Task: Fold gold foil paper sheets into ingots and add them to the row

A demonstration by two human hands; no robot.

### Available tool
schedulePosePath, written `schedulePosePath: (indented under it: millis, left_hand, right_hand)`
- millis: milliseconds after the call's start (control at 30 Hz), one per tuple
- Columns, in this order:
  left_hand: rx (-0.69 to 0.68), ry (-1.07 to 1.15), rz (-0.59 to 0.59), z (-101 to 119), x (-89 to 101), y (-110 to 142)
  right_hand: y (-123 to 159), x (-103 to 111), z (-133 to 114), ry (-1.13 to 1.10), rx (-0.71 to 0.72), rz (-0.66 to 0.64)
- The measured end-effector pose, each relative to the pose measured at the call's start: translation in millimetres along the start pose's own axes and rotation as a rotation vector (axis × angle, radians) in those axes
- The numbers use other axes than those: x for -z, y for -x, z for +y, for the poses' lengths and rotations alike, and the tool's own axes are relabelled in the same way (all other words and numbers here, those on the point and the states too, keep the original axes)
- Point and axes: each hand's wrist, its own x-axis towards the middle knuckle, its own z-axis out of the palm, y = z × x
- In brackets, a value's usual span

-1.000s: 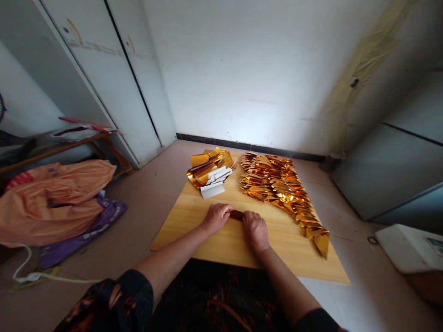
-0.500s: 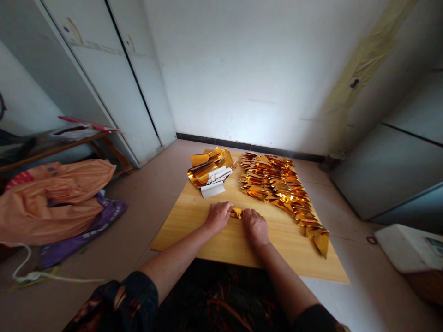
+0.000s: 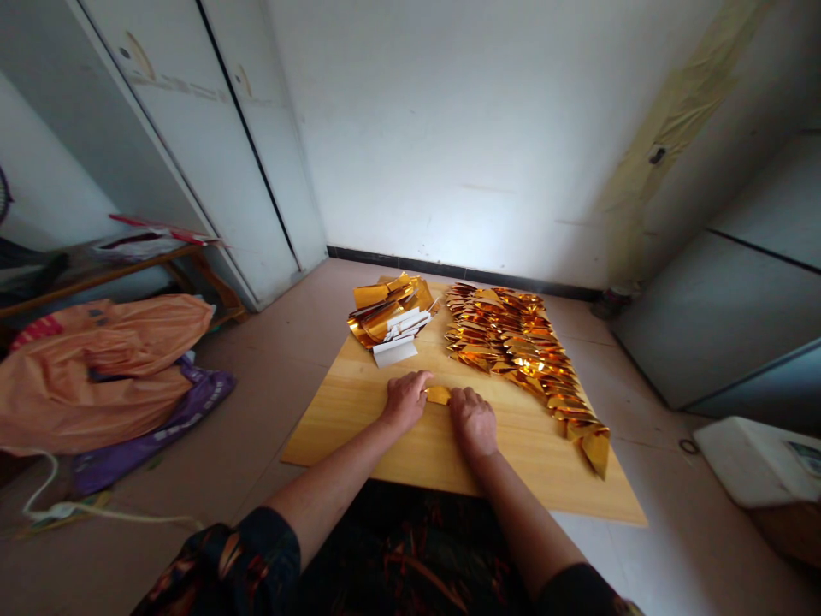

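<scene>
A small piece of gold foil paper (image 3: 439, 394) lies on the wooden board (image 3: 359, 419), pressed between my two hands. My left hand (image 3: 404, 399) grips its left end with curled fingers. My right hand (image 3: 473, 419) holds its right end, fingers closed over it. Behind the hands a loose stack of gold foil sheets (image 3: 388, 315) with white backs lies at the board's far left. A long row of folded gold foil pieces (image 3: 519, 351) runs from the far middle down the board's right side.
The board rests on a pale tiled floor. An orange plastic bag (image 3: 103, 368) over a purple one (image 3: 186, 411) lies to the left, with a white cord (image 3: 83, 513). White cabinet doors (image 3: 211, 145) stand at the back left. A white box (image 3: 763, 462) sits at the right.
The foil piece between my hands showed a dark side a second ago and now shows bright gold. Both hands have shifted slightly away from me on the board.
</scene>
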Motion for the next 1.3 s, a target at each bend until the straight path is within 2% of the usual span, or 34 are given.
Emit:
schedulePosePath:
  millis: [300,600,933,1033,1167,1300]
  left_hand:
    - [0.022,-0.041,-0.014,2.3,0.0,0.3]
    - [-0.048,-0.080,-0.036,6.8,7.0,3.2]
    - [-0.111,-0.110,0.010,1.7,2.7,5.6]
    - [-0.203,-0.186,0.025,2.5,4.8,4.7]
    - [-0.424,-0.274,-0.036,1.5,7.8,0.3]
    - [-0.488,-0.295,-0.100,-0.2,5.6,-4.4]
  right_hand:
    - [-3.1,1.1,-3.3,-0.036,-0.092,-0.015]
    - [-5.1,-1.2,0.3,-0.071,-0.108,-0.033]
    - [-6.4,-0.9,7.6,-0.080,-0.020,-0.029]
    - [-7.7,-1.6,9.9,-0.059,0.003,-0.032]
    - [-11.6,0.2,15.3,-0.057,0.034,-0.028]
    - [-17.5,5.4,20.3,-0.101,0.025,-0.046]
